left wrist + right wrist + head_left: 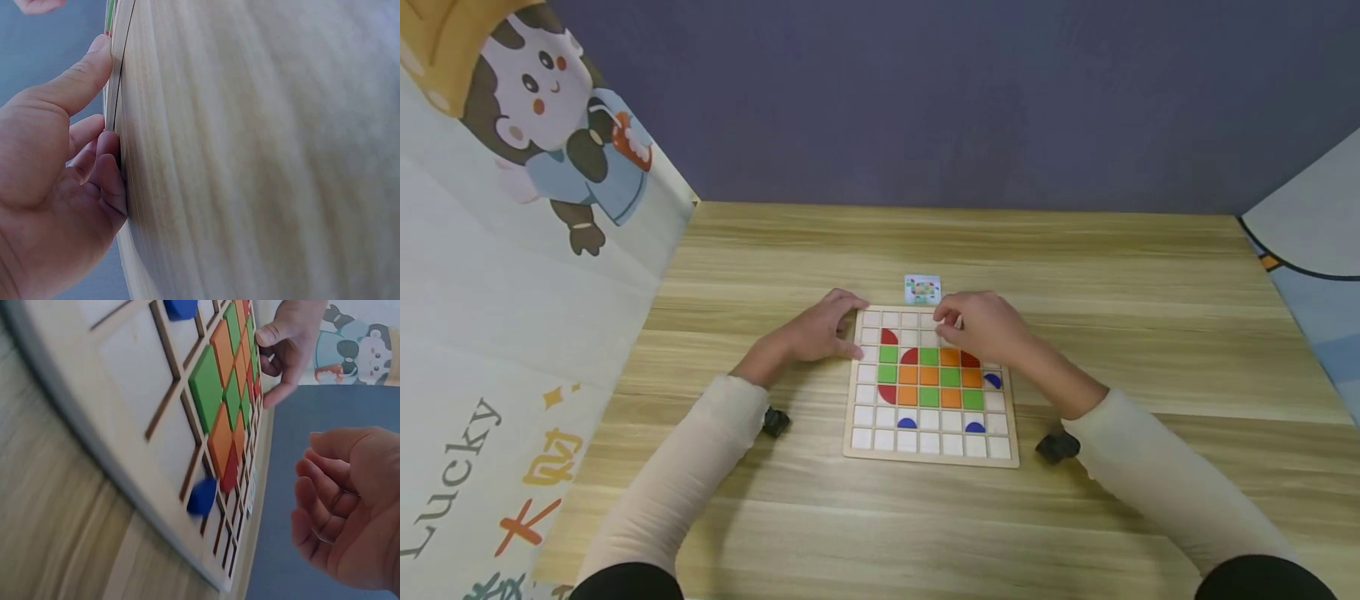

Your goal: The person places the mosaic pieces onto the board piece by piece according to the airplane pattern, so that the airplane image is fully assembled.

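A wooden grid board (925,459) lies on the table. Green squares (928,398) and orange squares (907,375) form a block in it, with several red quarter-round pieces (887,393) at its edges. Blue half-round pieces (907,423) sit in three cells, two below the block and one to its right. My left hand (820,329) rests at the board's left edge, its thumb (94,62) against the wooden side. Over the upper right of the board is my right hand (988,325), fingers loosely bent. Nothing shows between its thumb and fingers in the right wrist view.
A small picture card (922,288) with a coloured pattern lies just beyond the board's far edge. Behind the wood-grain table (775,517) rises a dark panel (955,100). A white sheet with cartoon prints (490,333) borders the left side.
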`<action>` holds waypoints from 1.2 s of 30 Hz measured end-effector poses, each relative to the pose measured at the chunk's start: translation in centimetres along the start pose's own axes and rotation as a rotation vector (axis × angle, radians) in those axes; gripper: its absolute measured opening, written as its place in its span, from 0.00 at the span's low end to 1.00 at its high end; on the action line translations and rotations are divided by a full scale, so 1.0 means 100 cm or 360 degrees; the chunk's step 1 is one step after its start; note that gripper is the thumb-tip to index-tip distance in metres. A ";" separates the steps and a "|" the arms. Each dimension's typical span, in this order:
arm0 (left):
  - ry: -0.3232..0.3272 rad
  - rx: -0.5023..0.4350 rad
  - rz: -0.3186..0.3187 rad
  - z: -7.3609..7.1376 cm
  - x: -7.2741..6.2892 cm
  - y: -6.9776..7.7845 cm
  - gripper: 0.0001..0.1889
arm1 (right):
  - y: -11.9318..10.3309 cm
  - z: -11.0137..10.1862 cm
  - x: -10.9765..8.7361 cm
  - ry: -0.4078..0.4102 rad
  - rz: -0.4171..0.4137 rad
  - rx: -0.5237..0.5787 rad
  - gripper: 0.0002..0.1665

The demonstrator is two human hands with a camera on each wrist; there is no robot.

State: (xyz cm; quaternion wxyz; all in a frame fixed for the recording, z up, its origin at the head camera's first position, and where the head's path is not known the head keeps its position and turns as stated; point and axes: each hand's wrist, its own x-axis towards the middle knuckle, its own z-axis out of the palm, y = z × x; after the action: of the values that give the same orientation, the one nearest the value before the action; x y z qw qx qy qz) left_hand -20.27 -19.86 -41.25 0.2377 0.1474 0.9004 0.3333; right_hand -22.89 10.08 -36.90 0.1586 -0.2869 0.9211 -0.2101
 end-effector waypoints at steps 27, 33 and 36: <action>0.0018 -0.0018 -0.0025 0.002 0.012 0.003 0.45 | 0.110 -0.033 -0.080 0.0068 0.0070 0.0045 0.12; 0.0014 -0.0002 -0.0034 0.002 0.011 0.004 0.44 | 0.131 -0.035 -0.103 0.0082 0.0110 0.0040 0.13; 0.0011 -0.0005 -0.0035 0.002 0.011 0.003 0.45 | 0.137 -0.037 -0.112 0.0085 0.0145 0.0025 0.13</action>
State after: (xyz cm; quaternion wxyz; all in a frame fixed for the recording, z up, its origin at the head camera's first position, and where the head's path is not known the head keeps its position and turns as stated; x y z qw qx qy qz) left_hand -21.08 -19.07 -41.56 0.2383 0.1360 0.9023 0.3325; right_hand -21.93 28.06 -38.37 0.1457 -0.2378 0.9354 -0.2174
